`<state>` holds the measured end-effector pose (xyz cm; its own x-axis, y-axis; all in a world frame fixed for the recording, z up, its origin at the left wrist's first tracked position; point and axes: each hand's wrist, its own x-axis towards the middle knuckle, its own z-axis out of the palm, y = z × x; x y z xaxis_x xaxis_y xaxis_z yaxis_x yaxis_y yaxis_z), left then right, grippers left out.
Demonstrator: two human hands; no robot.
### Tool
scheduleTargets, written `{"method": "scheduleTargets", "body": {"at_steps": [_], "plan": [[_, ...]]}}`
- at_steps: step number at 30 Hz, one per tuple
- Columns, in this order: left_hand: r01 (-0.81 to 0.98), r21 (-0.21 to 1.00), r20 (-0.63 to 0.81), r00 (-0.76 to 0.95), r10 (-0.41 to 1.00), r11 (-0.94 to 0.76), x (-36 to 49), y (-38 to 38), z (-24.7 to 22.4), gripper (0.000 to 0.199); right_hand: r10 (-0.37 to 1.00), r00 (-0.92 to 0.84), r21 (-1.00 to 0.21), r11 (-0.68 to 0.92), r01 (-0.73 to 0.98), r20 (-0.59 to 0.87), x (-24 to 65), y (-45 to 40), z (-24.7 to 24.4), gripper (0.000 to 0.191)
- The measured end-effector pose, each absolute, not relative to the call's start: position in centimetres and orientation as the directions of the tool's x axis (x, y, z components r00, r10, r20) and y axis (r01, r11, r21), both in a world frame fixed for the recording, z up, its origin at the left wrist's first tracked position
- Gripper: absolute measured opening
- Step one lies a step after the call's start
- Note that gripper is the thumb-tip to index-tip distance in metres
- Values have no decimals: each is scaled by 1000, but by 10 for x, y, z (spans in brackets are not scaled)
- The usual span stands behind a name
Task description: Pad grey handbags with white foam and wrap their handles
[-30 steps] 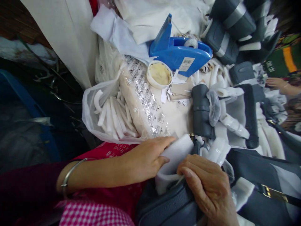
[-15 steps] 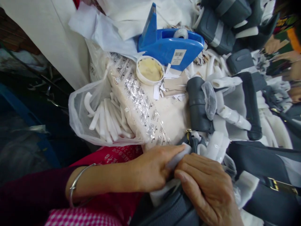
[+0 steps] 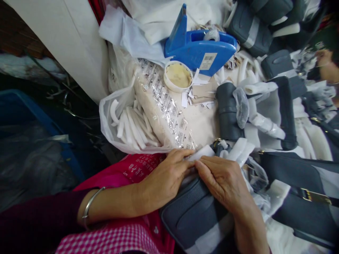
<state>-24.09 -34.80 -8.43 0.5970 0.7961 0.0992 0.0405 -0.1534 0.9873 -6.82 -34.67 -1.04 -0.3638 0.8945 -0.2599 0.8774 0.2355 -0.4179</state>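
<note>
Left hand (image 3: 166,176) and right hand (image 3: 225,178) meet at the near centre, fingers bent and tips close together over a white foam sheet (image 3: 203,152); the fingertips are partly hidden, so whether either hand grips the foam or only presses on it cannot be told. The sheet lies at the far upper edge of a dark blue-grey bag (image 3: 197,208), which rests against red printed cloth (image 3: 144,167) and bears a pale band across its near part. A silver bangle (image 3: 91,208) circles the left wrist. Farther left, a translucent plastic bag (image 3: 103,118) holds white foam strips (image 3: 132,128), just beside a cream packet under printed clear film (image 3: 169,109). Beyond, a white tub (image 3: 169,84) of yellowish paste stands near a blue tape dispenser (image 3: 196,49) carrying a roll of tape (image 3: 212,35). Cardboard scraps (image 3: 202,95) lie right of the tub. At right are further dark grey bags (image 3: 290,169) among white wrappings, the nearest with a gold-toned buckle (image 3: 315,196).
</note>
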Motion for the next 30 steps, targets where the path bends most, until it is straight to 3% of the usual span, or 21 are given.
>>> {"method": "scheduleTargets", "body": {"at_steps": [7,11,15,18,22,25,28,30], "plan": [[-135,990,106,546,831,-37,-248,-357,-91,14,895,-328,-350,216,912,-301,-69,-346,-13,41],[-94,992,-17,585,811,88,-247,-352,-90,14,905,-351,-316,269,910,-242,-73,-342,-14,34],[-65,984,-93,610,787,167,-253,-347,-83,18,901,-389,-207,351,913,-190,-77,-336,-15,25],[-51,982,-109,624,774,180,-253,-346,-68,30,907,-366,-205,326,923,-206,-77,-336,-16,26],[179,982,-71,663,745,-66,-237,-346,-54,44,949,-276,-364,205,908,-154,-71,-338,-22,21],[236,960,-43,659,751,-153,-224,-345,-56,40,962,-257,-536,171,827,-89,-67,-336,-27,30],[219,961,-10,641,767,-170,-219,-342,-60,26,967,-217,-740,242,627,133,-63,-331,-19,29],[221,961,-10,634,774,-168,-220,-342,-61,23,936,-41,-820,326,470,349,-56,-334,-4,27]]}}
